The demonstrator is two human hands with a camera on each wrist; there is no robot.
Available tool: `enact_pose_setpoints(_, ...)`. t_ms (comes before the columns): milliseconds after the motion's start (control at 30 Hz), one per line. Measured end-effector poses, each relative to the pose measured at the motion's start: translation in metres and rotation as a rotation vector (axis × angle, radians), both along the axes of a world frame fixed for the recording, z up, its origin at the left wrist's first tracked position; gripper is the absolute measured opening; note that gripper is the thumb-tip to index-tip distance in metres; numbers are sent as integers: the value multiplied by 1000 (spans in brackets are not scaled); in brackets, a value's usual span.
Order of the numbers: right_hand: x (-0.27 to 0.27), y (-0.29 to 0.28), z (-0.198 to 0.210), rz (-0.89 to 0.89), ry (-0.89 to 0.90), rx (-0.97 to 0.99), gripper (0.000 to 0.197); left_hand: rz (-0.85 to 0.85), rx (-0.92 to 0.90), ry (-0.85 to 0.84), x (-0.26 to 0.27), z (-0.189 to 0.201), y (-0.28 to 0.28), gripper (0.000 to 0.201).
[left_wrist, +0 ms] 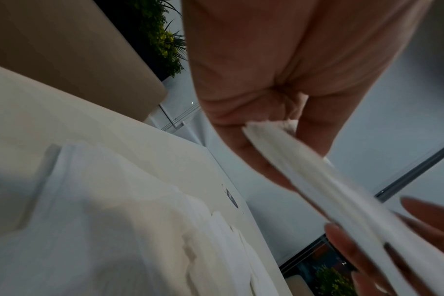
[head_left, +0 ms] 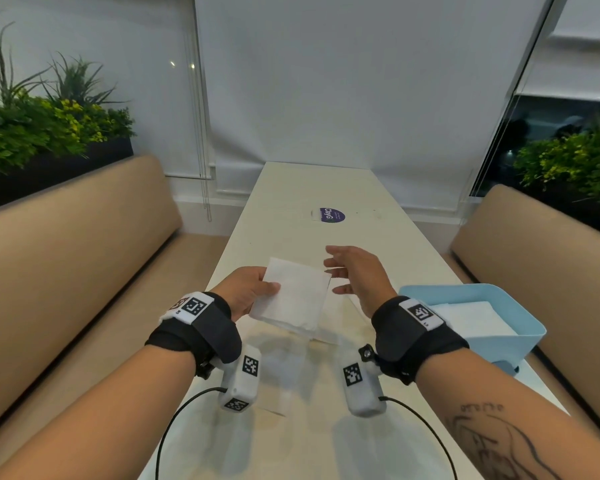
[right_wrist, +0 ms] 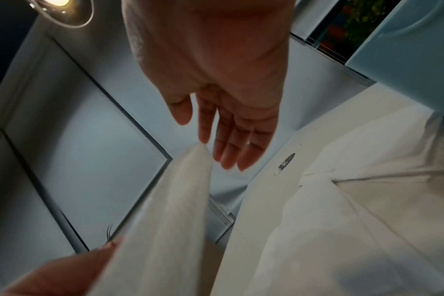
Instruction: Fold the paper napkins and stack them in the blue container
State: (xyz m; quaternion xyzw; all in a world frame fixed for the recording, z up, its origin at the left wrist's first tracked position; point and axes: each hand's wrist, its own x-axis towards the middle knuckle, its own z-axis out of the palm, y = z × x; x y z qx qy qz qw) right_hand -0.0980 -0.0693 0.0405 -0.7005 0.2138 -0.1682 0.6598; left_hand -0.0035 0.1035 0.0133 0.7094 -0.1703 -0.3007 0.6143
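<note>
White table [head_left: 291, 188] carrying everything. Blue container [head_left: 499, 348] sitting at 4 o'clock from folded napkin [head_left: 297, 296], nearer right hand [head_left: 357, 271]. Left hand [head_left: 246, 289] pinching napkin's 9 o'clock edge, holding it above table. Right hand hovering spread, just beside 3 o'clock edge.

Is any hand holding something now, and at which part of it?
The left hand pinches the folded napkin at its left edge, thumb on top. The right hand is open near its right edge, holding nothing.
</note>
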Motion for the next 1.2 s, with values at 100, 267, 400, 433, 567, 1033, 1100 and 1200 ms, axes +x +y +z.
enact_pose_setpoints(100, 0, 2, 3, 105, 195, -15, 39, -30, -8, -16, -2, 1, -2, 22)
enact_pose_setpoints(267, 0, 7, -2, 152, 263, -152, 26, -58, 6, -46, -6, 2, -6, 25)
enact_pose_setpoints(400, -1, 7, -5, 162, 232, -207, 22, -36, -21, -13, -6, 4, -8, 22)
enact_pose_setpoints(433, -1, 7, -5, 159, 227, -222, 22, -24, -32, -11, -6, 5, -9, 20)
enact_pose_setpoints(567, -1, 9, -4, 176, 223, -301, 20, 54, -44, -106, -10, 11, -18, 15)
enact_pose_setpoints(1033, -3, 13, 8, 117, 143, -374, 23, 126, 48, -366, -21, 23, -34, 13)
enact_pose_setpoints(1100, -11, 6, 12, 119, 159, -333, 21, 153, 41, -359, -23, 27, -41, 17)
enact_pose_setpoints(1200, -29, -11, 19, 161, 205, -241, 14, 214, 1, -321, -28, 36, -53, 20)
